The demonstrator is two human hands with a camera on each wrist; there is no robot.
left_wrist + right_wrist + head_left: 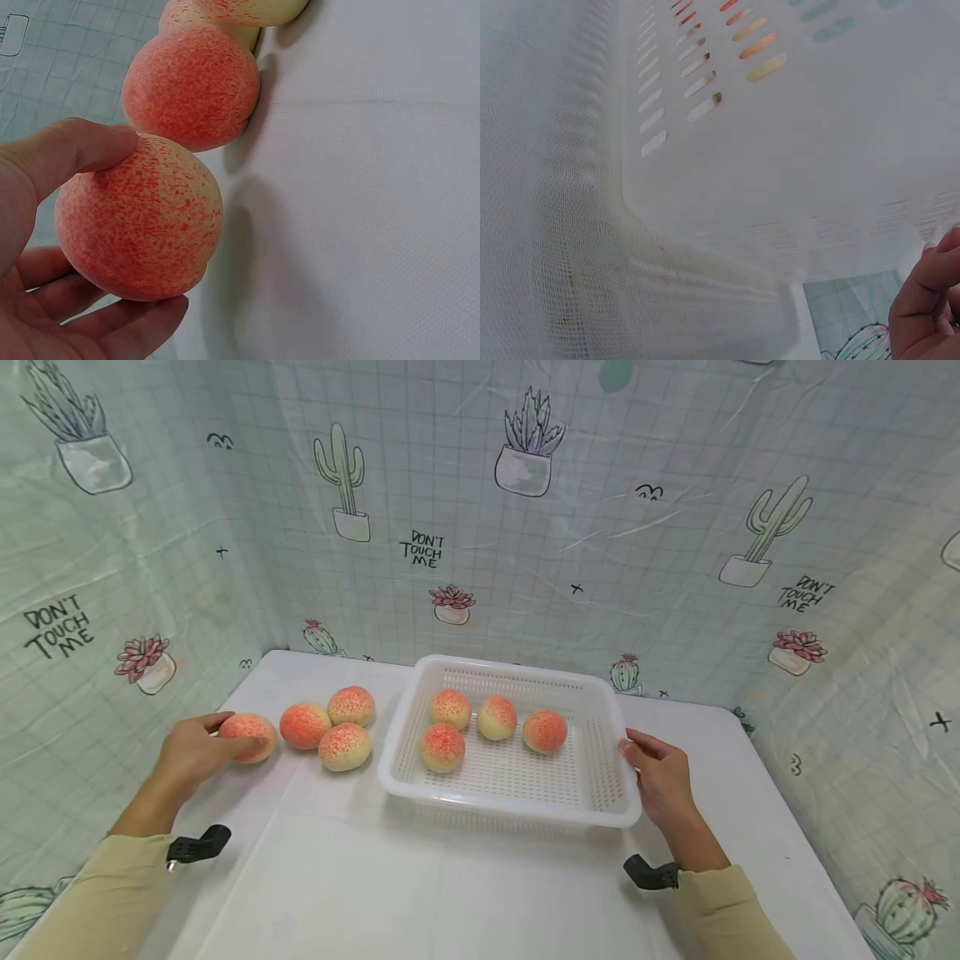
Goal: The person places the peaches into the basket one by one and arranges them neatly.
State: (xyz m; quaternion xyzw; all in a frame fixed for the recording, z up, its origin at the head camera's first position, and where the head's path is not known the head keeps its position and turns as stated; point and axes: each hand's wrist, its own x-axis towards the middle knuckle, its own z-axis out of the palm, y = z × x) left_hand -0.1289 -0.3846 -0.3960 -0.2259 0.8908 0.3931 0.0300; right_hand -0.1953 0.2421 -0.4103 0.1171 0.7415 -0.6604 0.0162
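Observation:
My left hand (197,750) grips a peach (142,217), red-orange with a pale side, thumb on one side and fingers curled around the other. Just right of it, three more peaches sit close together on the table, the nearest being a redder peach (305,726). With the right hand (663,777) I hold the right rim of a white perforated plastic basket (510,807), thumb over the edge. Several peaches lie inside the basket, mostly toward its left half, among them a red peach (442,747). In the right wrist view the basket's slotted side (795,165) fills much of the picture.
A white cloth covers the table (450,893). Behind and at both sides hangs a curtain (480,510) printed with potted cacti and lettering. Two peaches, including a speckled peach (345,747), stand between the redder one and the basket.

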